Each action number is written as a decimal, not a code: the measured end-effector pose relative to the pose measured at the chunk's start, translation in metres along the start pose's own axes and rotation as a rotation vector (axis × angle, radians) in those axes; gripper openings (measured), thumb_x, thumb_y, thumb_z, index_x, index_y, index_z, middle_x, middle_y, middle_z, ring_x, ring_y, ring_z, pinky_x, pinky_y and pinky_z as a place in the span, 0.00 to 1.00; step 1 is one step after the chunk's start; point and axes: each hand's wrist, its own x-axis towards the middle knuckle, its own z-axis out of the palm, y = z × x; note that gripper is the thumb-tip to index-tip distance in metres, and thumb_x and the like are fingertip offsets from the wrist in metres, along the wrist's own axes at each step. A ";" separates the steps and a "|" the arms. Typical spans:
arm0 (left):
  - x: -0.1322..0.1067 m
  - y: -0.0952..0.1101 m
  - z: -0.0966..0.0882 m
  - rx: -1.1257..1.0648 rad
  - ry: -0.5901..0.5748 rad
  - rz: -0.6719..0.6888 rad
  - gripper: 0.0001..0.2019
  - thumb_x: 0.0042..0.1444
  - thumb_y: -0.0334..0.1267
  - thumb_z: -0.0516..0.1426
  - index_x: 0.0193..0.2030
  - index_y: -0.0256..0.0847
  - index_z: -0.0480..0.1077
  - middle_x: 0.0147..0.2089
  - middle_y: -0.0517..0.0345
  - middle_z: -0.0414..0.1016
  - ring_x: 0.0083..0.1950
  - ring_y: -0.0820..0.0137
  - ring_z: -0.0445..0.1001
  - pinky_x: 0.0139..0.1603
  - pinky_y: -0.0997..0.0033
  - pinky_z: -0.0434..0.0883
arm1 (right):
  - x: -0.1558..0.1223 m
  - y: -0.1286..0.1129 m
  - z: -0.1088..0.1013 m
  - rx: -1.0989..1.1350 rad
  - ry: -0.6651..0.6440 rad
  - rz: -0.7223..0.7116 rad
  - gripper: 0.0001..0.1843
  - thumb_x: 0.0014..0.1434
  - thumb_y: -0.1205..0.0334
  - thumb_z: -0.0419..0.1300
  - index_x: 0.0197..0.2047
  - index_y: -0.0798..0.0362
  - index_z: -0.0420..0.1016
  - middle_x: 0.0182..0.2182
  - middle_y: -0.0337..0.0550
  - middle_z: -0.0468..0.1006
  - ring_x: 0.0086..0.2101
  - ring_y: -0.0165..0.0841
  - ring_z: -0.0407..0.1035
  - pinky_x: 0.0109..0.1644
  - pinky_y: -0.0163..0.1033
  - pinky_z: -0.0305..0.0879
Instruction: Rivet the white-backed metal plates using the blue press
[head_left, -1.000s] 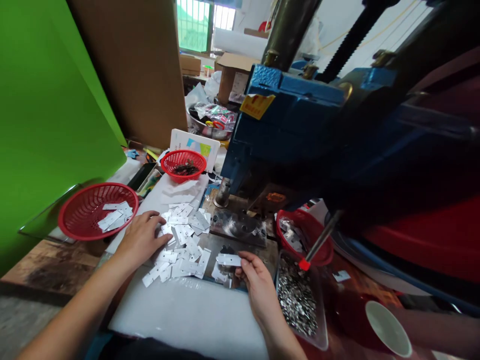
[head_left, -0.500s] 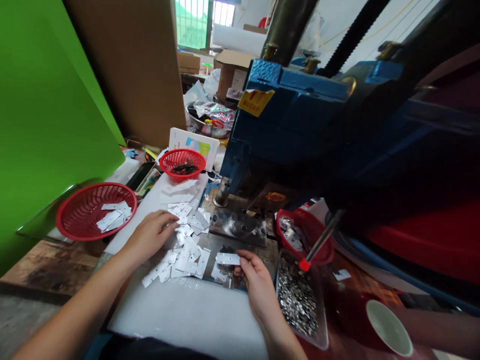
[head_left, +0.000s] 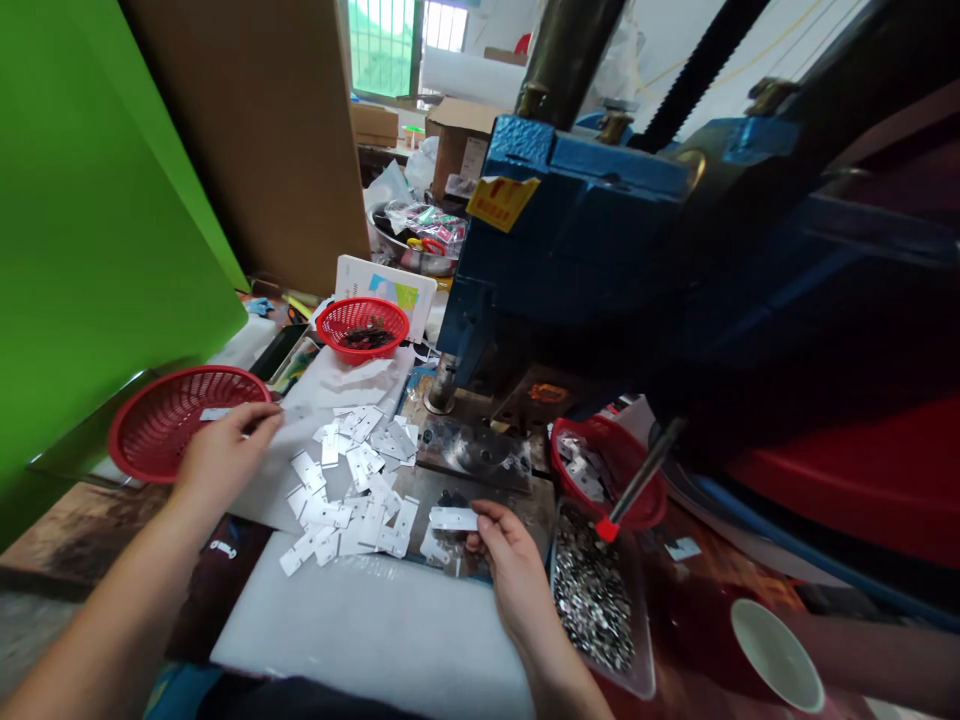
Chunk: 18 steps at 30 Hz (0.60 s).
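My right hand (head_left: 506, 545) pinches one end of a flat metal plate (head_left: 452, 519) with small holes, held level in front of the press's lower die (head_left: 480, 450). My left hand (head_left: 229, 445) is beside the large red basket (head_left: 124, 440), thumb and fingers closed on a blurred, pale metal plate (head_left: 298, 412). Between my hands, a loose pile of similar plates (head_left: 367, 465) spreads over the white foam sheet and the press bed. The left hand hides most of the plates inside the large basket.
The blue press (head_left: 562, 260) looms at the right, with a red-tipped lever (head_left: 641, 480). Below it stand a red basket (head_left: 652, 500) of plates and a clear bin (head_left: 645, 670) of small metal bits. A smaller red basket (head_left: 326, 335) stands farther back.
My left hand has moved left from the pile to the large red basket, with a plate now in its fingers. The right hand holds its plate in nearly the same place.
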 end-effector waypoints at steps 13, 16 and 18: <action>-0.025 0.005 0.049 0.271 -0.202 0.407 0.30 0.57 0.55 0.49 0.62 0.41 0.61 0.67 0.45 0.58 0.67 0.51 0.53 0.63 0.48 0.54 | 0.001 0.004 0.000 -0.040 0.001 -0.007 0.18 0.49 0.51 0.64 0.40 0.54 0.74 0.24 0.39 0.74 0.27 0.32 0.68 0.30 0.35 0.61; -0.047 0.014 0.063 0.300 -0.307 0.453 0.33 0.58 0.56 0.48 0.66 0.43 0.54 0.70 0.46 0.50 0.70 0.50 0.46 0.64 0.40 0.48 | 0.001 0.003 -0.001 -0.035 -0.006 -0.013 0.19 0.49 0.50 0.64 0.40 0.53 0.75 0.24 0.39 0.74 0.27 0.32 0.68 0.30 0.35 0.62; -0.061 0.018 0.063 0.285 -0.351 0.510 0.32 0.58 0.56 0.47 0.67 0.46 0.54 0.70 0.47 0.50 0.70 0.51 0.46 0.64 0.39 0.46 | 0.000 0.002 0.000 -0.037 -0.003 -0.017 0.19 0.49 0.50 0.63 0.40 0.53 0.75 0.24 0.39 0.74 0.27 0.33 0.68 0.30 0.35 0.62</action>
